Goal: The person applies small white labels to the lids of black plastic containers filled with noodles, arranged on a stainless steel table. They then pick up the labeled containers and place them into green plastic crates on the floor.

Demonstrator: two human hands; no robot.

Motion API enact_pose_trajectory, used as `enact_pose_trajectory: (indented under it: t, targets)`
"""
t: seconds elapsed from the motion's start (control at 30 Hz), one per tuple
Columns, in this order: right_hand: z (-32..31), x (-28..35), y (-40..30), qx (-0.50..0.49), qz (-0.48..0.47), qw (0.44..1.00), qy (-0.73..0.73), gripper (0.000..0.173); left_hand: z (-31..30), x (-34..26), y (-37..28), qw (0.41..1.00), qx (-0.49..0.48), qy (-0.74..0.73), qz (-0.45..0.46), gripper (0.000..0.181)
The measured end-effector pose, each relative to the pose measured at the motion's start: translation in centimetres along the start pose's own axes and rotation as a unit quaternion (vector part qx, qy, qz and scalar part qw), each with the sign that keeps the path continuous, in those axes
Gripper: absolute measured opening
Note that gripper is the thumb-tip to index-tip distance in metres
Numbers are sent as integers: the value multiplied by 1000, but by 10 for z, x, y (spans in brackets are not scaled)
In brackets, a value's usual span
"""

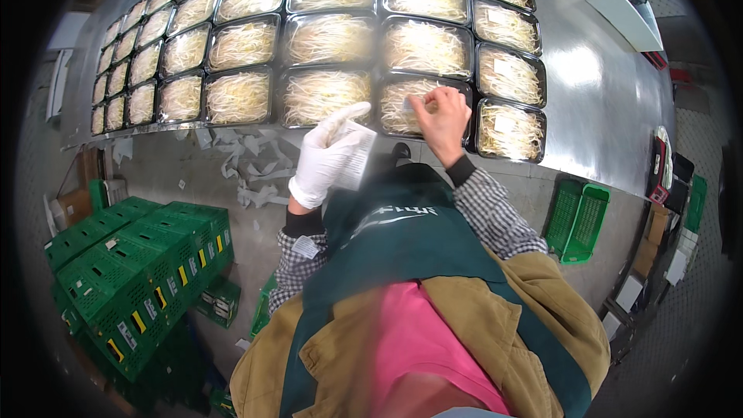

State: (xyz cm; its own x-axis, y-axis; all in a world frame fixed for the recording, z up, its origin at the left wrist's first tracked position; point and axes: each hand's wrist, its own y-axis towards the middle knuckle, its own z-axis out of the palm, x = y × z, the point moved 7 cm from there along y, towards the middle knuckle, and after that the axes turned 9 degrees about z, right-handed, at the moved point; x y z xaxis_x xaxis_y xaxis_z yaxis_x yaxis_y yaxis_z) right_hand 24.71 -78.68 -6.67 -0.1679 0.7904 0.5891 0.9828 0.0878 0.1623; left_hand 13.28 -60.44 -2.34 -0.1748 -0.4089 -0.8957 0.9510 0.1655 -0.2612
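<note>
My left hand [328, 157], in a white glove, grips a stack of printed white labels [355, 157] just off the table's front edge. Bare and bent at the fingers, my right hand [444, 119] is over a black tray of bean sprouts [400, 107] in the front row. A small white label [407, 103] shows at its fingertips; whether it is stuck down there I cannot tell. To the right, a column of sprout trays carries white labels, among them the front labelled tray [511, 130]. The tray left of my right hand [327, 93] shows no label.
Rows of clear-topped sprout trays [241, 40] cover much of the steel table [586, 110]. A white box [618, 6] stands at the back right. Green crates [139, 278] are stacked on the left, and another green crate [577, 220] is at right. Paper strips [255, 157] litter the floor.
</note>
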Motion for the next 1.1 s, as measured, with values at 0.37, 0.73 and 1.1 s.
enact_pose_trajectory:
  t: [0.37, 0.73, 1.1]
  targets:
    - [0, 73, -69, 333, 230, 810, 424, 19, -16, -18, -15, 952, -40, 232, 196, 13]
    - [27, 2, 103, -35, 17, 999, -2, 33, -23, -9, 23, 993, 49, 85, 64, 15]
    - [49, 54, 70, 269, 193, 882, 335, 27, -45, -32, 70, 954, -129, 171, 212, 15]
